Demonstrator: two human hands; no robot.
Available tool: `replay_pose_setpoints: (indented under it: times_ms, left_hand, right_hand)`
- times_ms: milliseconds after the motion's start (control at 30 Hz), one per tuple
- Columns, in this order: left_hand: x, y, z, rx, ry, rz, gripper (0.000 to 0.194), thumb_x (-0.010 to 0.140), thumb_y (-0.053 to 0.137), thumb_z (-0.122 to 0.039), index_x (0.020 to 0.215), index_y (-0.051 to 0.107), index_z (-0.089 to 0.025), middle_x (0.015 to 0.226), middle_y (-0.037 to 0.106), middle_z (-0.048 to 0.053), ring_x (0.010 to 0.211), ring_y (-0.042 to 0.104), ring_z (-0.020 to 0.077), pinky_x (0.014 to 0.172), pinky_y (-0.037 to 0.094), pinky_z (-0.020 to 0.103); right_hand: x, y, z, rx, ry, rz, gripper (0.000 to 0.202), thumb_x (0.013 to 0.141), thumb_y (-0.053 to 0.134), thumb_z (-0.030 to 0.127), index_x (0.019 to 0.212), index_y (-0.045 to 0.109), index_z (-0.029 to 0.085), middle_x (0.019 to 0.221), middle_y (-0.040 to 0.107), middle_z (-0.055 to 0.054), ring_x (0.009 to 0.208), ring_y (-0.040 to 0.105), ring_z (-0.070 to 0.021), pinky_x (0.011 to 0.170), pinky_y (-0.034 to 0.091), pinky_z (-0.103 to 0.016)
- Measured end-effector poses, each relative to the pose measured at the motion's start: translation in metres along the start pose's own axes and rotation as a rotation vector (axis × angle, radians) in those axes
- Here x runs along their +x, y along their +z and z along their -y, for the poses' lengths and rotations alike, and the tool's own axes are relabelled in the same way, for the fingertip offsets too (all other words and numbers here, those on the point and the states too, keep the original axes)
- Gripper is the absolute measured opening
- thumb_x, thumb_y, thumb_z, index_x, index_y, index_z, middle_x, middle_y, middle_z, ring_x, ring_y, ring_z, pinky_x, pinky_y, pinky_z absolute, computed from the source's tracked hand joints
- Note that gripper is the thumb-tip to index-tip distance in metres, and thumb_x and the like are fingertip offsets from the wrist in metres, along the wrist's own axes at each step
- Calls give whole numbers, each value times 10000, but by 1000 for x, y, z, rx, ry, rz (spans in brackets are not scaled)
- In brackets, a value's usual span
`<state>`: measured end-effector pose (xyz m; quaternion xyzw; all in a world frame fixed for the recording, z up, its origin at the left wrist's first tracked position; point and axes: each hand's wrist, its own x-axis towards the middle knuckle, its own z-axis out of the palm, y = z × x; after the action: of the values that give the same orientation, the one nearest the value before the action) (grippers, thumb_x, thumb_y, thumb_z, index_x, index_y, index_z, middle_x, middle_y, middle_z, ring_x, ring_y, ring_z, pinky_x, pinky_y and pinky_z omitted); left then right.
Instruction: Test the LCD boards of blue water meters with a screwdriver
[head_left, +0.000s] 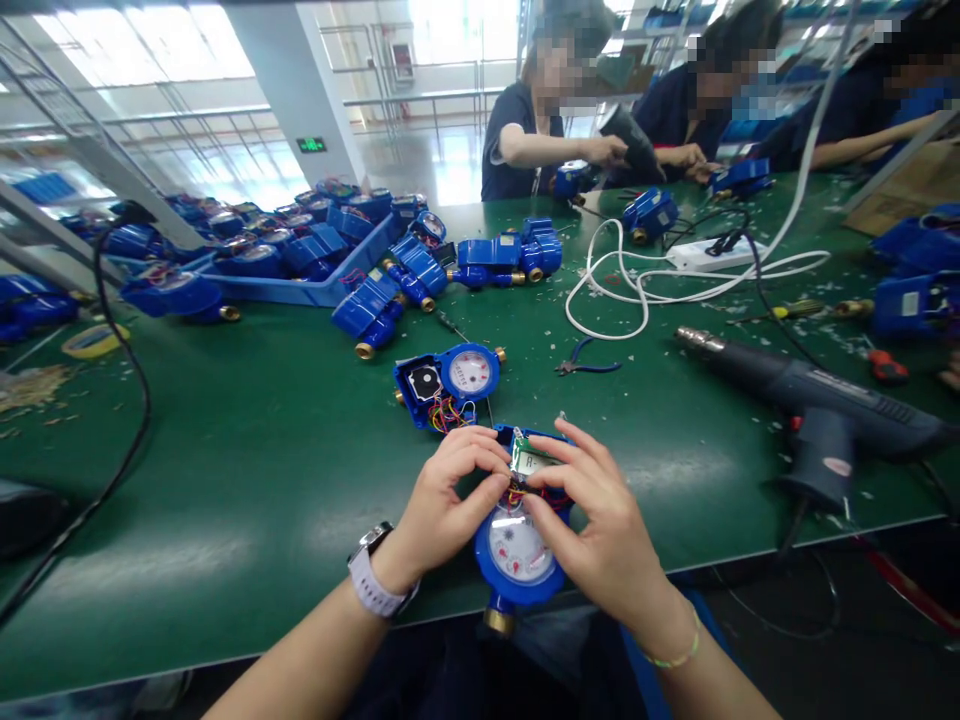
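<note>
A blue water meter (520,548) with a round white dial lies at the table's front edge, its brass end toward me. Its upper housing is uncovered and holds a green circuit board (523,452) with a small display. Thin coloured wires (514,497) bunch between board and dial. My left hand (457,490) pinches at these wires from the left, thumb against fingers. From the right, my right hand (592,510) closes thumb and fingers on the same wires, other fingers over the board. My fingertips hide the exact grip. Just beyond lies a second opened water meter (470,372).
A blue crate (300,290) full of meters stands back left, more meters (491,255) beside it. Pliers (589,367), a white power strip (712,255) with looping cable and a heat gun (817,400) lie right. Co-workers (525,150) work across the green table (262,480).
</note>
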<state>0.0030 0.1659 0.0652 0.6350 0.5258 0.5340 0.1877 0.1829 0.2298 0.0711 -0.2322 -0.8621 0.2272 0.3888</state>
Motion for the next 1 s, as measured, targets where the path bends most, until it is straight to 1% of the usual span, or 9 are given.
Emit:
replay_pose_setpoints:
  times_ms: [100,233,300,400,500,633,800,900,1000]
  left_hand:
    - [-1,-1,-1,-2,2,7,30,894,636,-203,888,665,-198,925,716,47,1032,625,219,999,460,412]
    - [-2,-2,-4,35,54,12,54,864,687,-211,916,682,-195,926,724,55,1027,632,221,943,483,382]
    - [-1,-1,-4,47,82,1,17,862,688,-199,875,682,-190,894,720,57,981,642,216,909,496,373]
    - [0,1,-3,68,116,-25,29,860,685,-173,840,665,-183,869,707,52,928,641,200,901,497,369]
    - [-2,2,0,37,126,-58,44,869,682,-171,834,658,-184,844,697,34,926,630,184,938,482,363]
    - [-7,2,6,-30,73,-100,48,869,701,-193,827,677,-190,860,692,28,997,617,186,986,464,359]
    - [-10,9,8,-144,-47,-154,77,873,709,-237,806,687,-205,861,713,24,1057,609,207,1013,454,385]
    - [-10,15,9,-211,-100,-178,82,883,700,-264,822,690,-210,862,719,26,1050,614,212,1037,443,409]
    - [-12,18,9,-203,-116,-173,60,875,700,-267,886,701,-209,1018,717,62,1166,582,240,1078,418,444]
  right_hand:
    - [2,1,0,56,31,18,59,936,581,189,923,634,214,1158,670,-76,1287,481,-300,1051,395,-554]
    - [1,4,1,84,49,20,55,953,586,202,939,633,227,1105,682,-59,1248,521,-291,1050,385,-551]
    - [0,5,2,90,48,21,68,962,578,200,996,626,233,1138,671,-55,1252,521,-282,1062,361,-546]
    - [-2,5,2,88,25,48,170,975,540,173,1107,611,252,1213,648,-39,1284,496,-263,1096,293,-550]
    - [-3,3,-1,90,6,82,203,977,520,144,1095,622,274,1222,645,-8,1296,485,-244,1107,263,-539]
    - [-4,-1,-4,103,12,83,203,961,506,118,1025,628,269,1195,653,1,1287,490,-236,1101,265,-537]
    - [-4,4,-4,150,36,59,144,936,581,164,991,636,284,1181,659,14,1267,505,-264,1088,264,-581]
    - [-5,10,-3,201,87,-9,119,960,579,182,959,628,290,1090,681,25,1215,542,-258,1079,269,-614]
    - [-6,14,-3,238,139,-84,120,976,561,184,943,622,282,1033,686,14,1198,549,-261,1050,319,-624]
